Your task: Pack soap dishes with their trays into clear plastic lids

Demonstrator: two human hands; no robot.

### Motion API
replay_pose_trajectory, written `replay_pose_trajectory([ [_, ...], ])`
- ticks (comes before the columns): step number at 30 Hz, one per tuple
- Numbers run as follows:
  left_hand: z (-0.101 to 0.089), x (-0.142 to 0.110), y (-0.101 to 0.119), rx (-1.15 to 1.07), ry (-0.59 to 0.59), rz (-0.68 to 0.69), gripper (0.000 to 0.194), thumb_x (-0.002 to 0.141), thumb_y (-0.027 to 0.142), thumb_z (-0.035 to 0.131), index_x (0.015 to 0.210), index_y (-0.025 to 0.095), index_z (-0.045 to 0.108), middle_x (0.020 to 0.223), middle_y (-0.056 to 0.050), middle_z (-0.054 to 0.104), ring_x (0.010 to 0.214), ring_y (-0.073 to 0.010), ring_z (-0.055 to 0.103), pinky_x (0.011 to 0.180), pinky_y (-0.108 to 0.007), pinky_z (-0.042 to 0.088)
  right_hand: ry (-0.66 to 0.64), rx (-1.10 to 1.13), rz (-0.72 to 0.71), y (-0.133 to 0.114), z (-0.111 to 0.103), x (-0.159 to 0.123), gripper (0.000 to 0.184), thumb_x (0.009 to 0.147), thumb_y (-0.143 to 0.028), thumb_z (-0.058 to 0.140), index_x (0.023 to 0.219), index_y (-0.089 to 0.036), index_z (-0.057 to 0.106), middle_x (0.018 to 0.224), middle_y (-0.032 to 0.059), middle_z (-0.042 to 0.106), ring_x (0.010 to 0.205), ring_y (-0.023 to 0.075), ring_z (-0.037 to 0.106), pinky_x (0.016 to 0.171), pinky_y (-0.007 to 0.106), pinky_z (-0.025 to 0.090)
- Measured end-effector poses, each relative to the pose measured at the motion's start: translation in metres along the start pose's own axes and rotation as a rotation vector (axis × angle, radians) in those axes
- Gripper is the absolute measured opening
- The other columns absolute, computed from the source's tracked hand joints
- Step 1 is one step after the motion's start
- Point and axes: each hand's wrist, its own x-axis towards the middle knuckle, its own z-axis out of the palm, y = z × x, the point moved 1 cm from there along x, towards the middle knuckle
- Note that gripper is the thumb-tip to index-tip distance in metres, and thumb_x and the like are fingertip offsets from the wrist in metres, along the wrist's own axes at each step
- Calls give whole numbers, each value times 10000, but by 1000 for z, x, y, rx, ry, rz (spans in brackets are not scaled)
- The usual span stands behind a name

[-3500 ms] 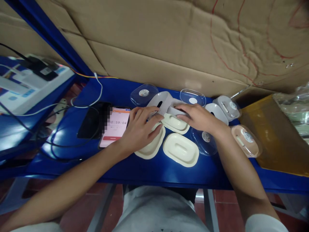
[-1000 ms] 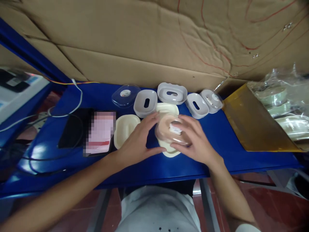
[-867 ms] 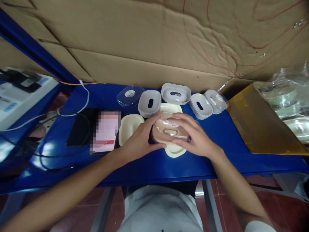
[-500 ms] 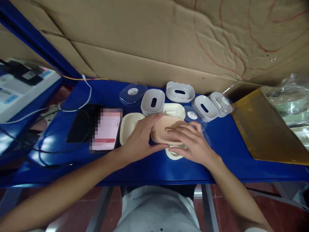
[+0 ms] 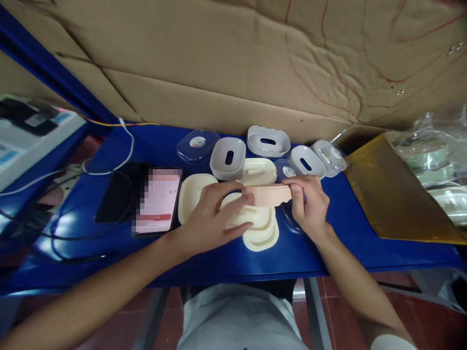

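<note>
My left hand (image 5: 209,214) and my right hand (image 5: 308,204) pinch the two ends of a pink oval tray (image 5: 268,194), held level just above the blue table (image 5: 204,257). Under it lie cream oval dishes (image 5: 260,233), two overlapping, partly beneath my left fingers. Another cream dish (image 5: 193,192) lies to the left and one (image 5: 257,171) behind. A clear lid (image 5: 288,171) with a round sticker sits behind my right hand.
Grey slotted inserts (image 5: 228,158) (image 5: 268,141) (image 5: 308,162) and clear lids (image 5: 197,144) (image 5: 330,154) line the back by the cardboard wall (image 5: 233,63). A phone (image 5: 156,199) and a black device (image 5: 116,197) with cables lie left. A yellow board (image 5: 394,199) and bagged parts (image 5: 434,160) stand right.
The pink tray, earlier under a clear lid in both hands, is now bare and lifted level by its ends. My right hand has slid from its top to its right end.
</note>
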Motion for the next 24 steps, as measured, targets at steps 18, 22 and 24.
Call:
replay_pose_trajectory([
  [18, -2, -1, 4, 231, -207, 177, 303, 980, 38, 599, 1206, 205, 714, 1255, -89, 766, 1136, -293, 681, 974, -495, 443, -161, -394, 319, 120, -30, 15, 427, 1113, -436, 421, 1444, -253, 618, 1553, 148, 617, 1487, 318, 532, 1201, 550, 418],
  [22, 2, 0, 6, 181, -244, 158, 250, 1012, 68, 571, 1166, 207, 711, 1218, -82, 770, 1103, -271, 696, 977, -484, 441, -350, -582, 654, 163, -61, 2, 612, 992, -503, 607, 1547, -252, 544, 1686, 203, 456, 1551, 467, 413, 1185, 726, 365],
  [24, 4, 0, 5, 161, -269, 151, 238, 1031, 85, 561, 1168, 210, 710, 1202, -76, 770, 1098, -262, 698, 981, -480, 439, -396, -570, 708, 172, -72, -5, 678, 930, -557, 692, 1526, -259, 566, 1605, 216, 520, 1481, 480, 481, 1159, 727, 394],
])
